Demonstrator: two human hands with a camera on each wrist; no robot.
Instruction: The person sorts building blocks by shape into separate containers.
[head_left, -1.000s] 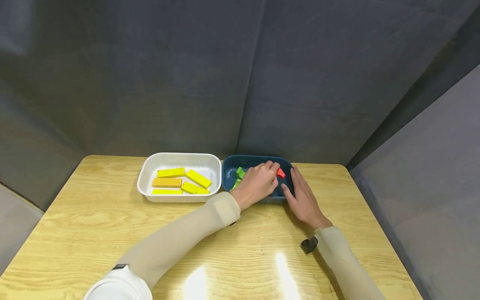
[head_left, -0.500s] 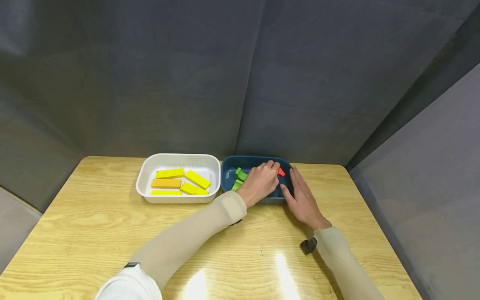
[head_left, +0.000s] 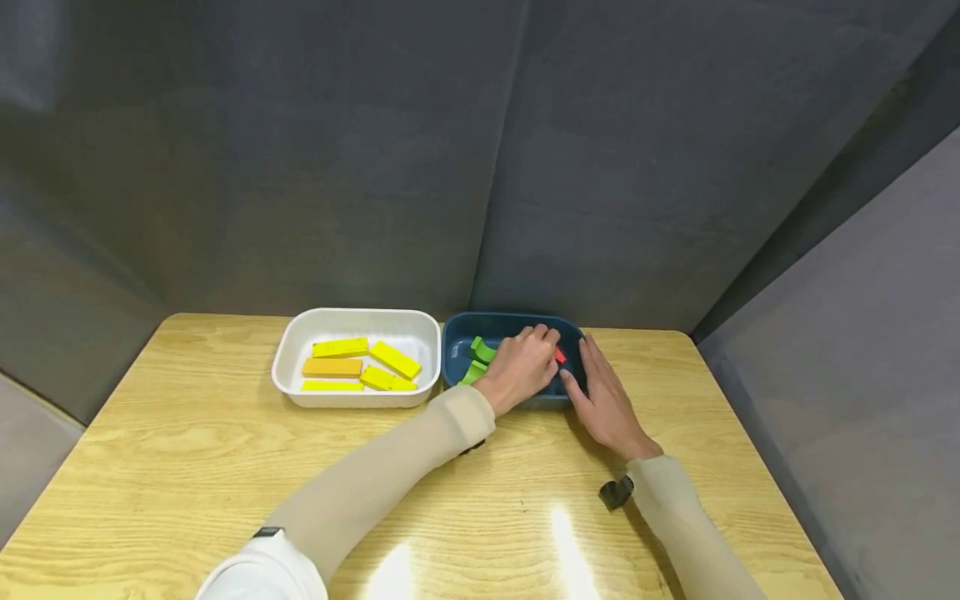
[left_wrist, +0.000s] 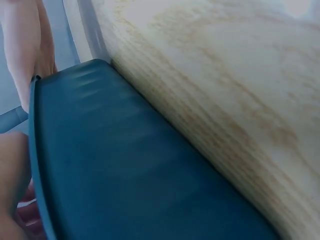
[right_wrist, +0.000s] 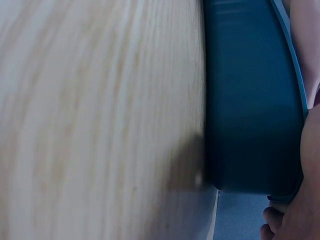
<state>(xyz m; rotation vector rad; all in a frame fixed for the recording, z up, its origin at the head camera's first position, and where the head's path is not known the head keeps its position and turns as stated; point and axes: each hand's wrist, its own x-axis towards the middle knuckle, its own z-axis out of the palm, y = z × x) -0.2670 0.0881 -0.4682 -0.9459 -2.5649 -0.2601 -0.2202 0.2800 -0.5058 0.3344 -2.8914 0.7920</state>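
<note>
Fingers bent, my left hand (head_left: 519,368) reaches into the dark blue bin (head_left: 498,316) in the head view. It pinches a small red block (head_left: 560,356), mostly hidden by the fingers. Left of that hand lie a green arch-shaped block (head_left: 482,350) and a light green block (head_left: 473,372), both partly covered. My right hand (head_left: 609,398) rests along the bin's right end with fingers straight and thumb by the front rim. The left wrist view shows the bin's outer wall (left_wrist: 125,150) and part of the left hand (left_wrist: 12,185); its fingertips are hidden.
A white bin (head_left: 356,399) stands against the blue one's left side, holding several yellow blocks (head_left: 395,359) and an orange block (head_left: 332,367). Both stand on a wooden table (head_left: 225,450) near its back edge, with a grey curtain (head_left: 360,167) behind.
My left hand has shifted slightly right, uncovering more of the green blocks. The red block has turned and slid a little toward the front beside the fingers. My right hand stays put.
</note>
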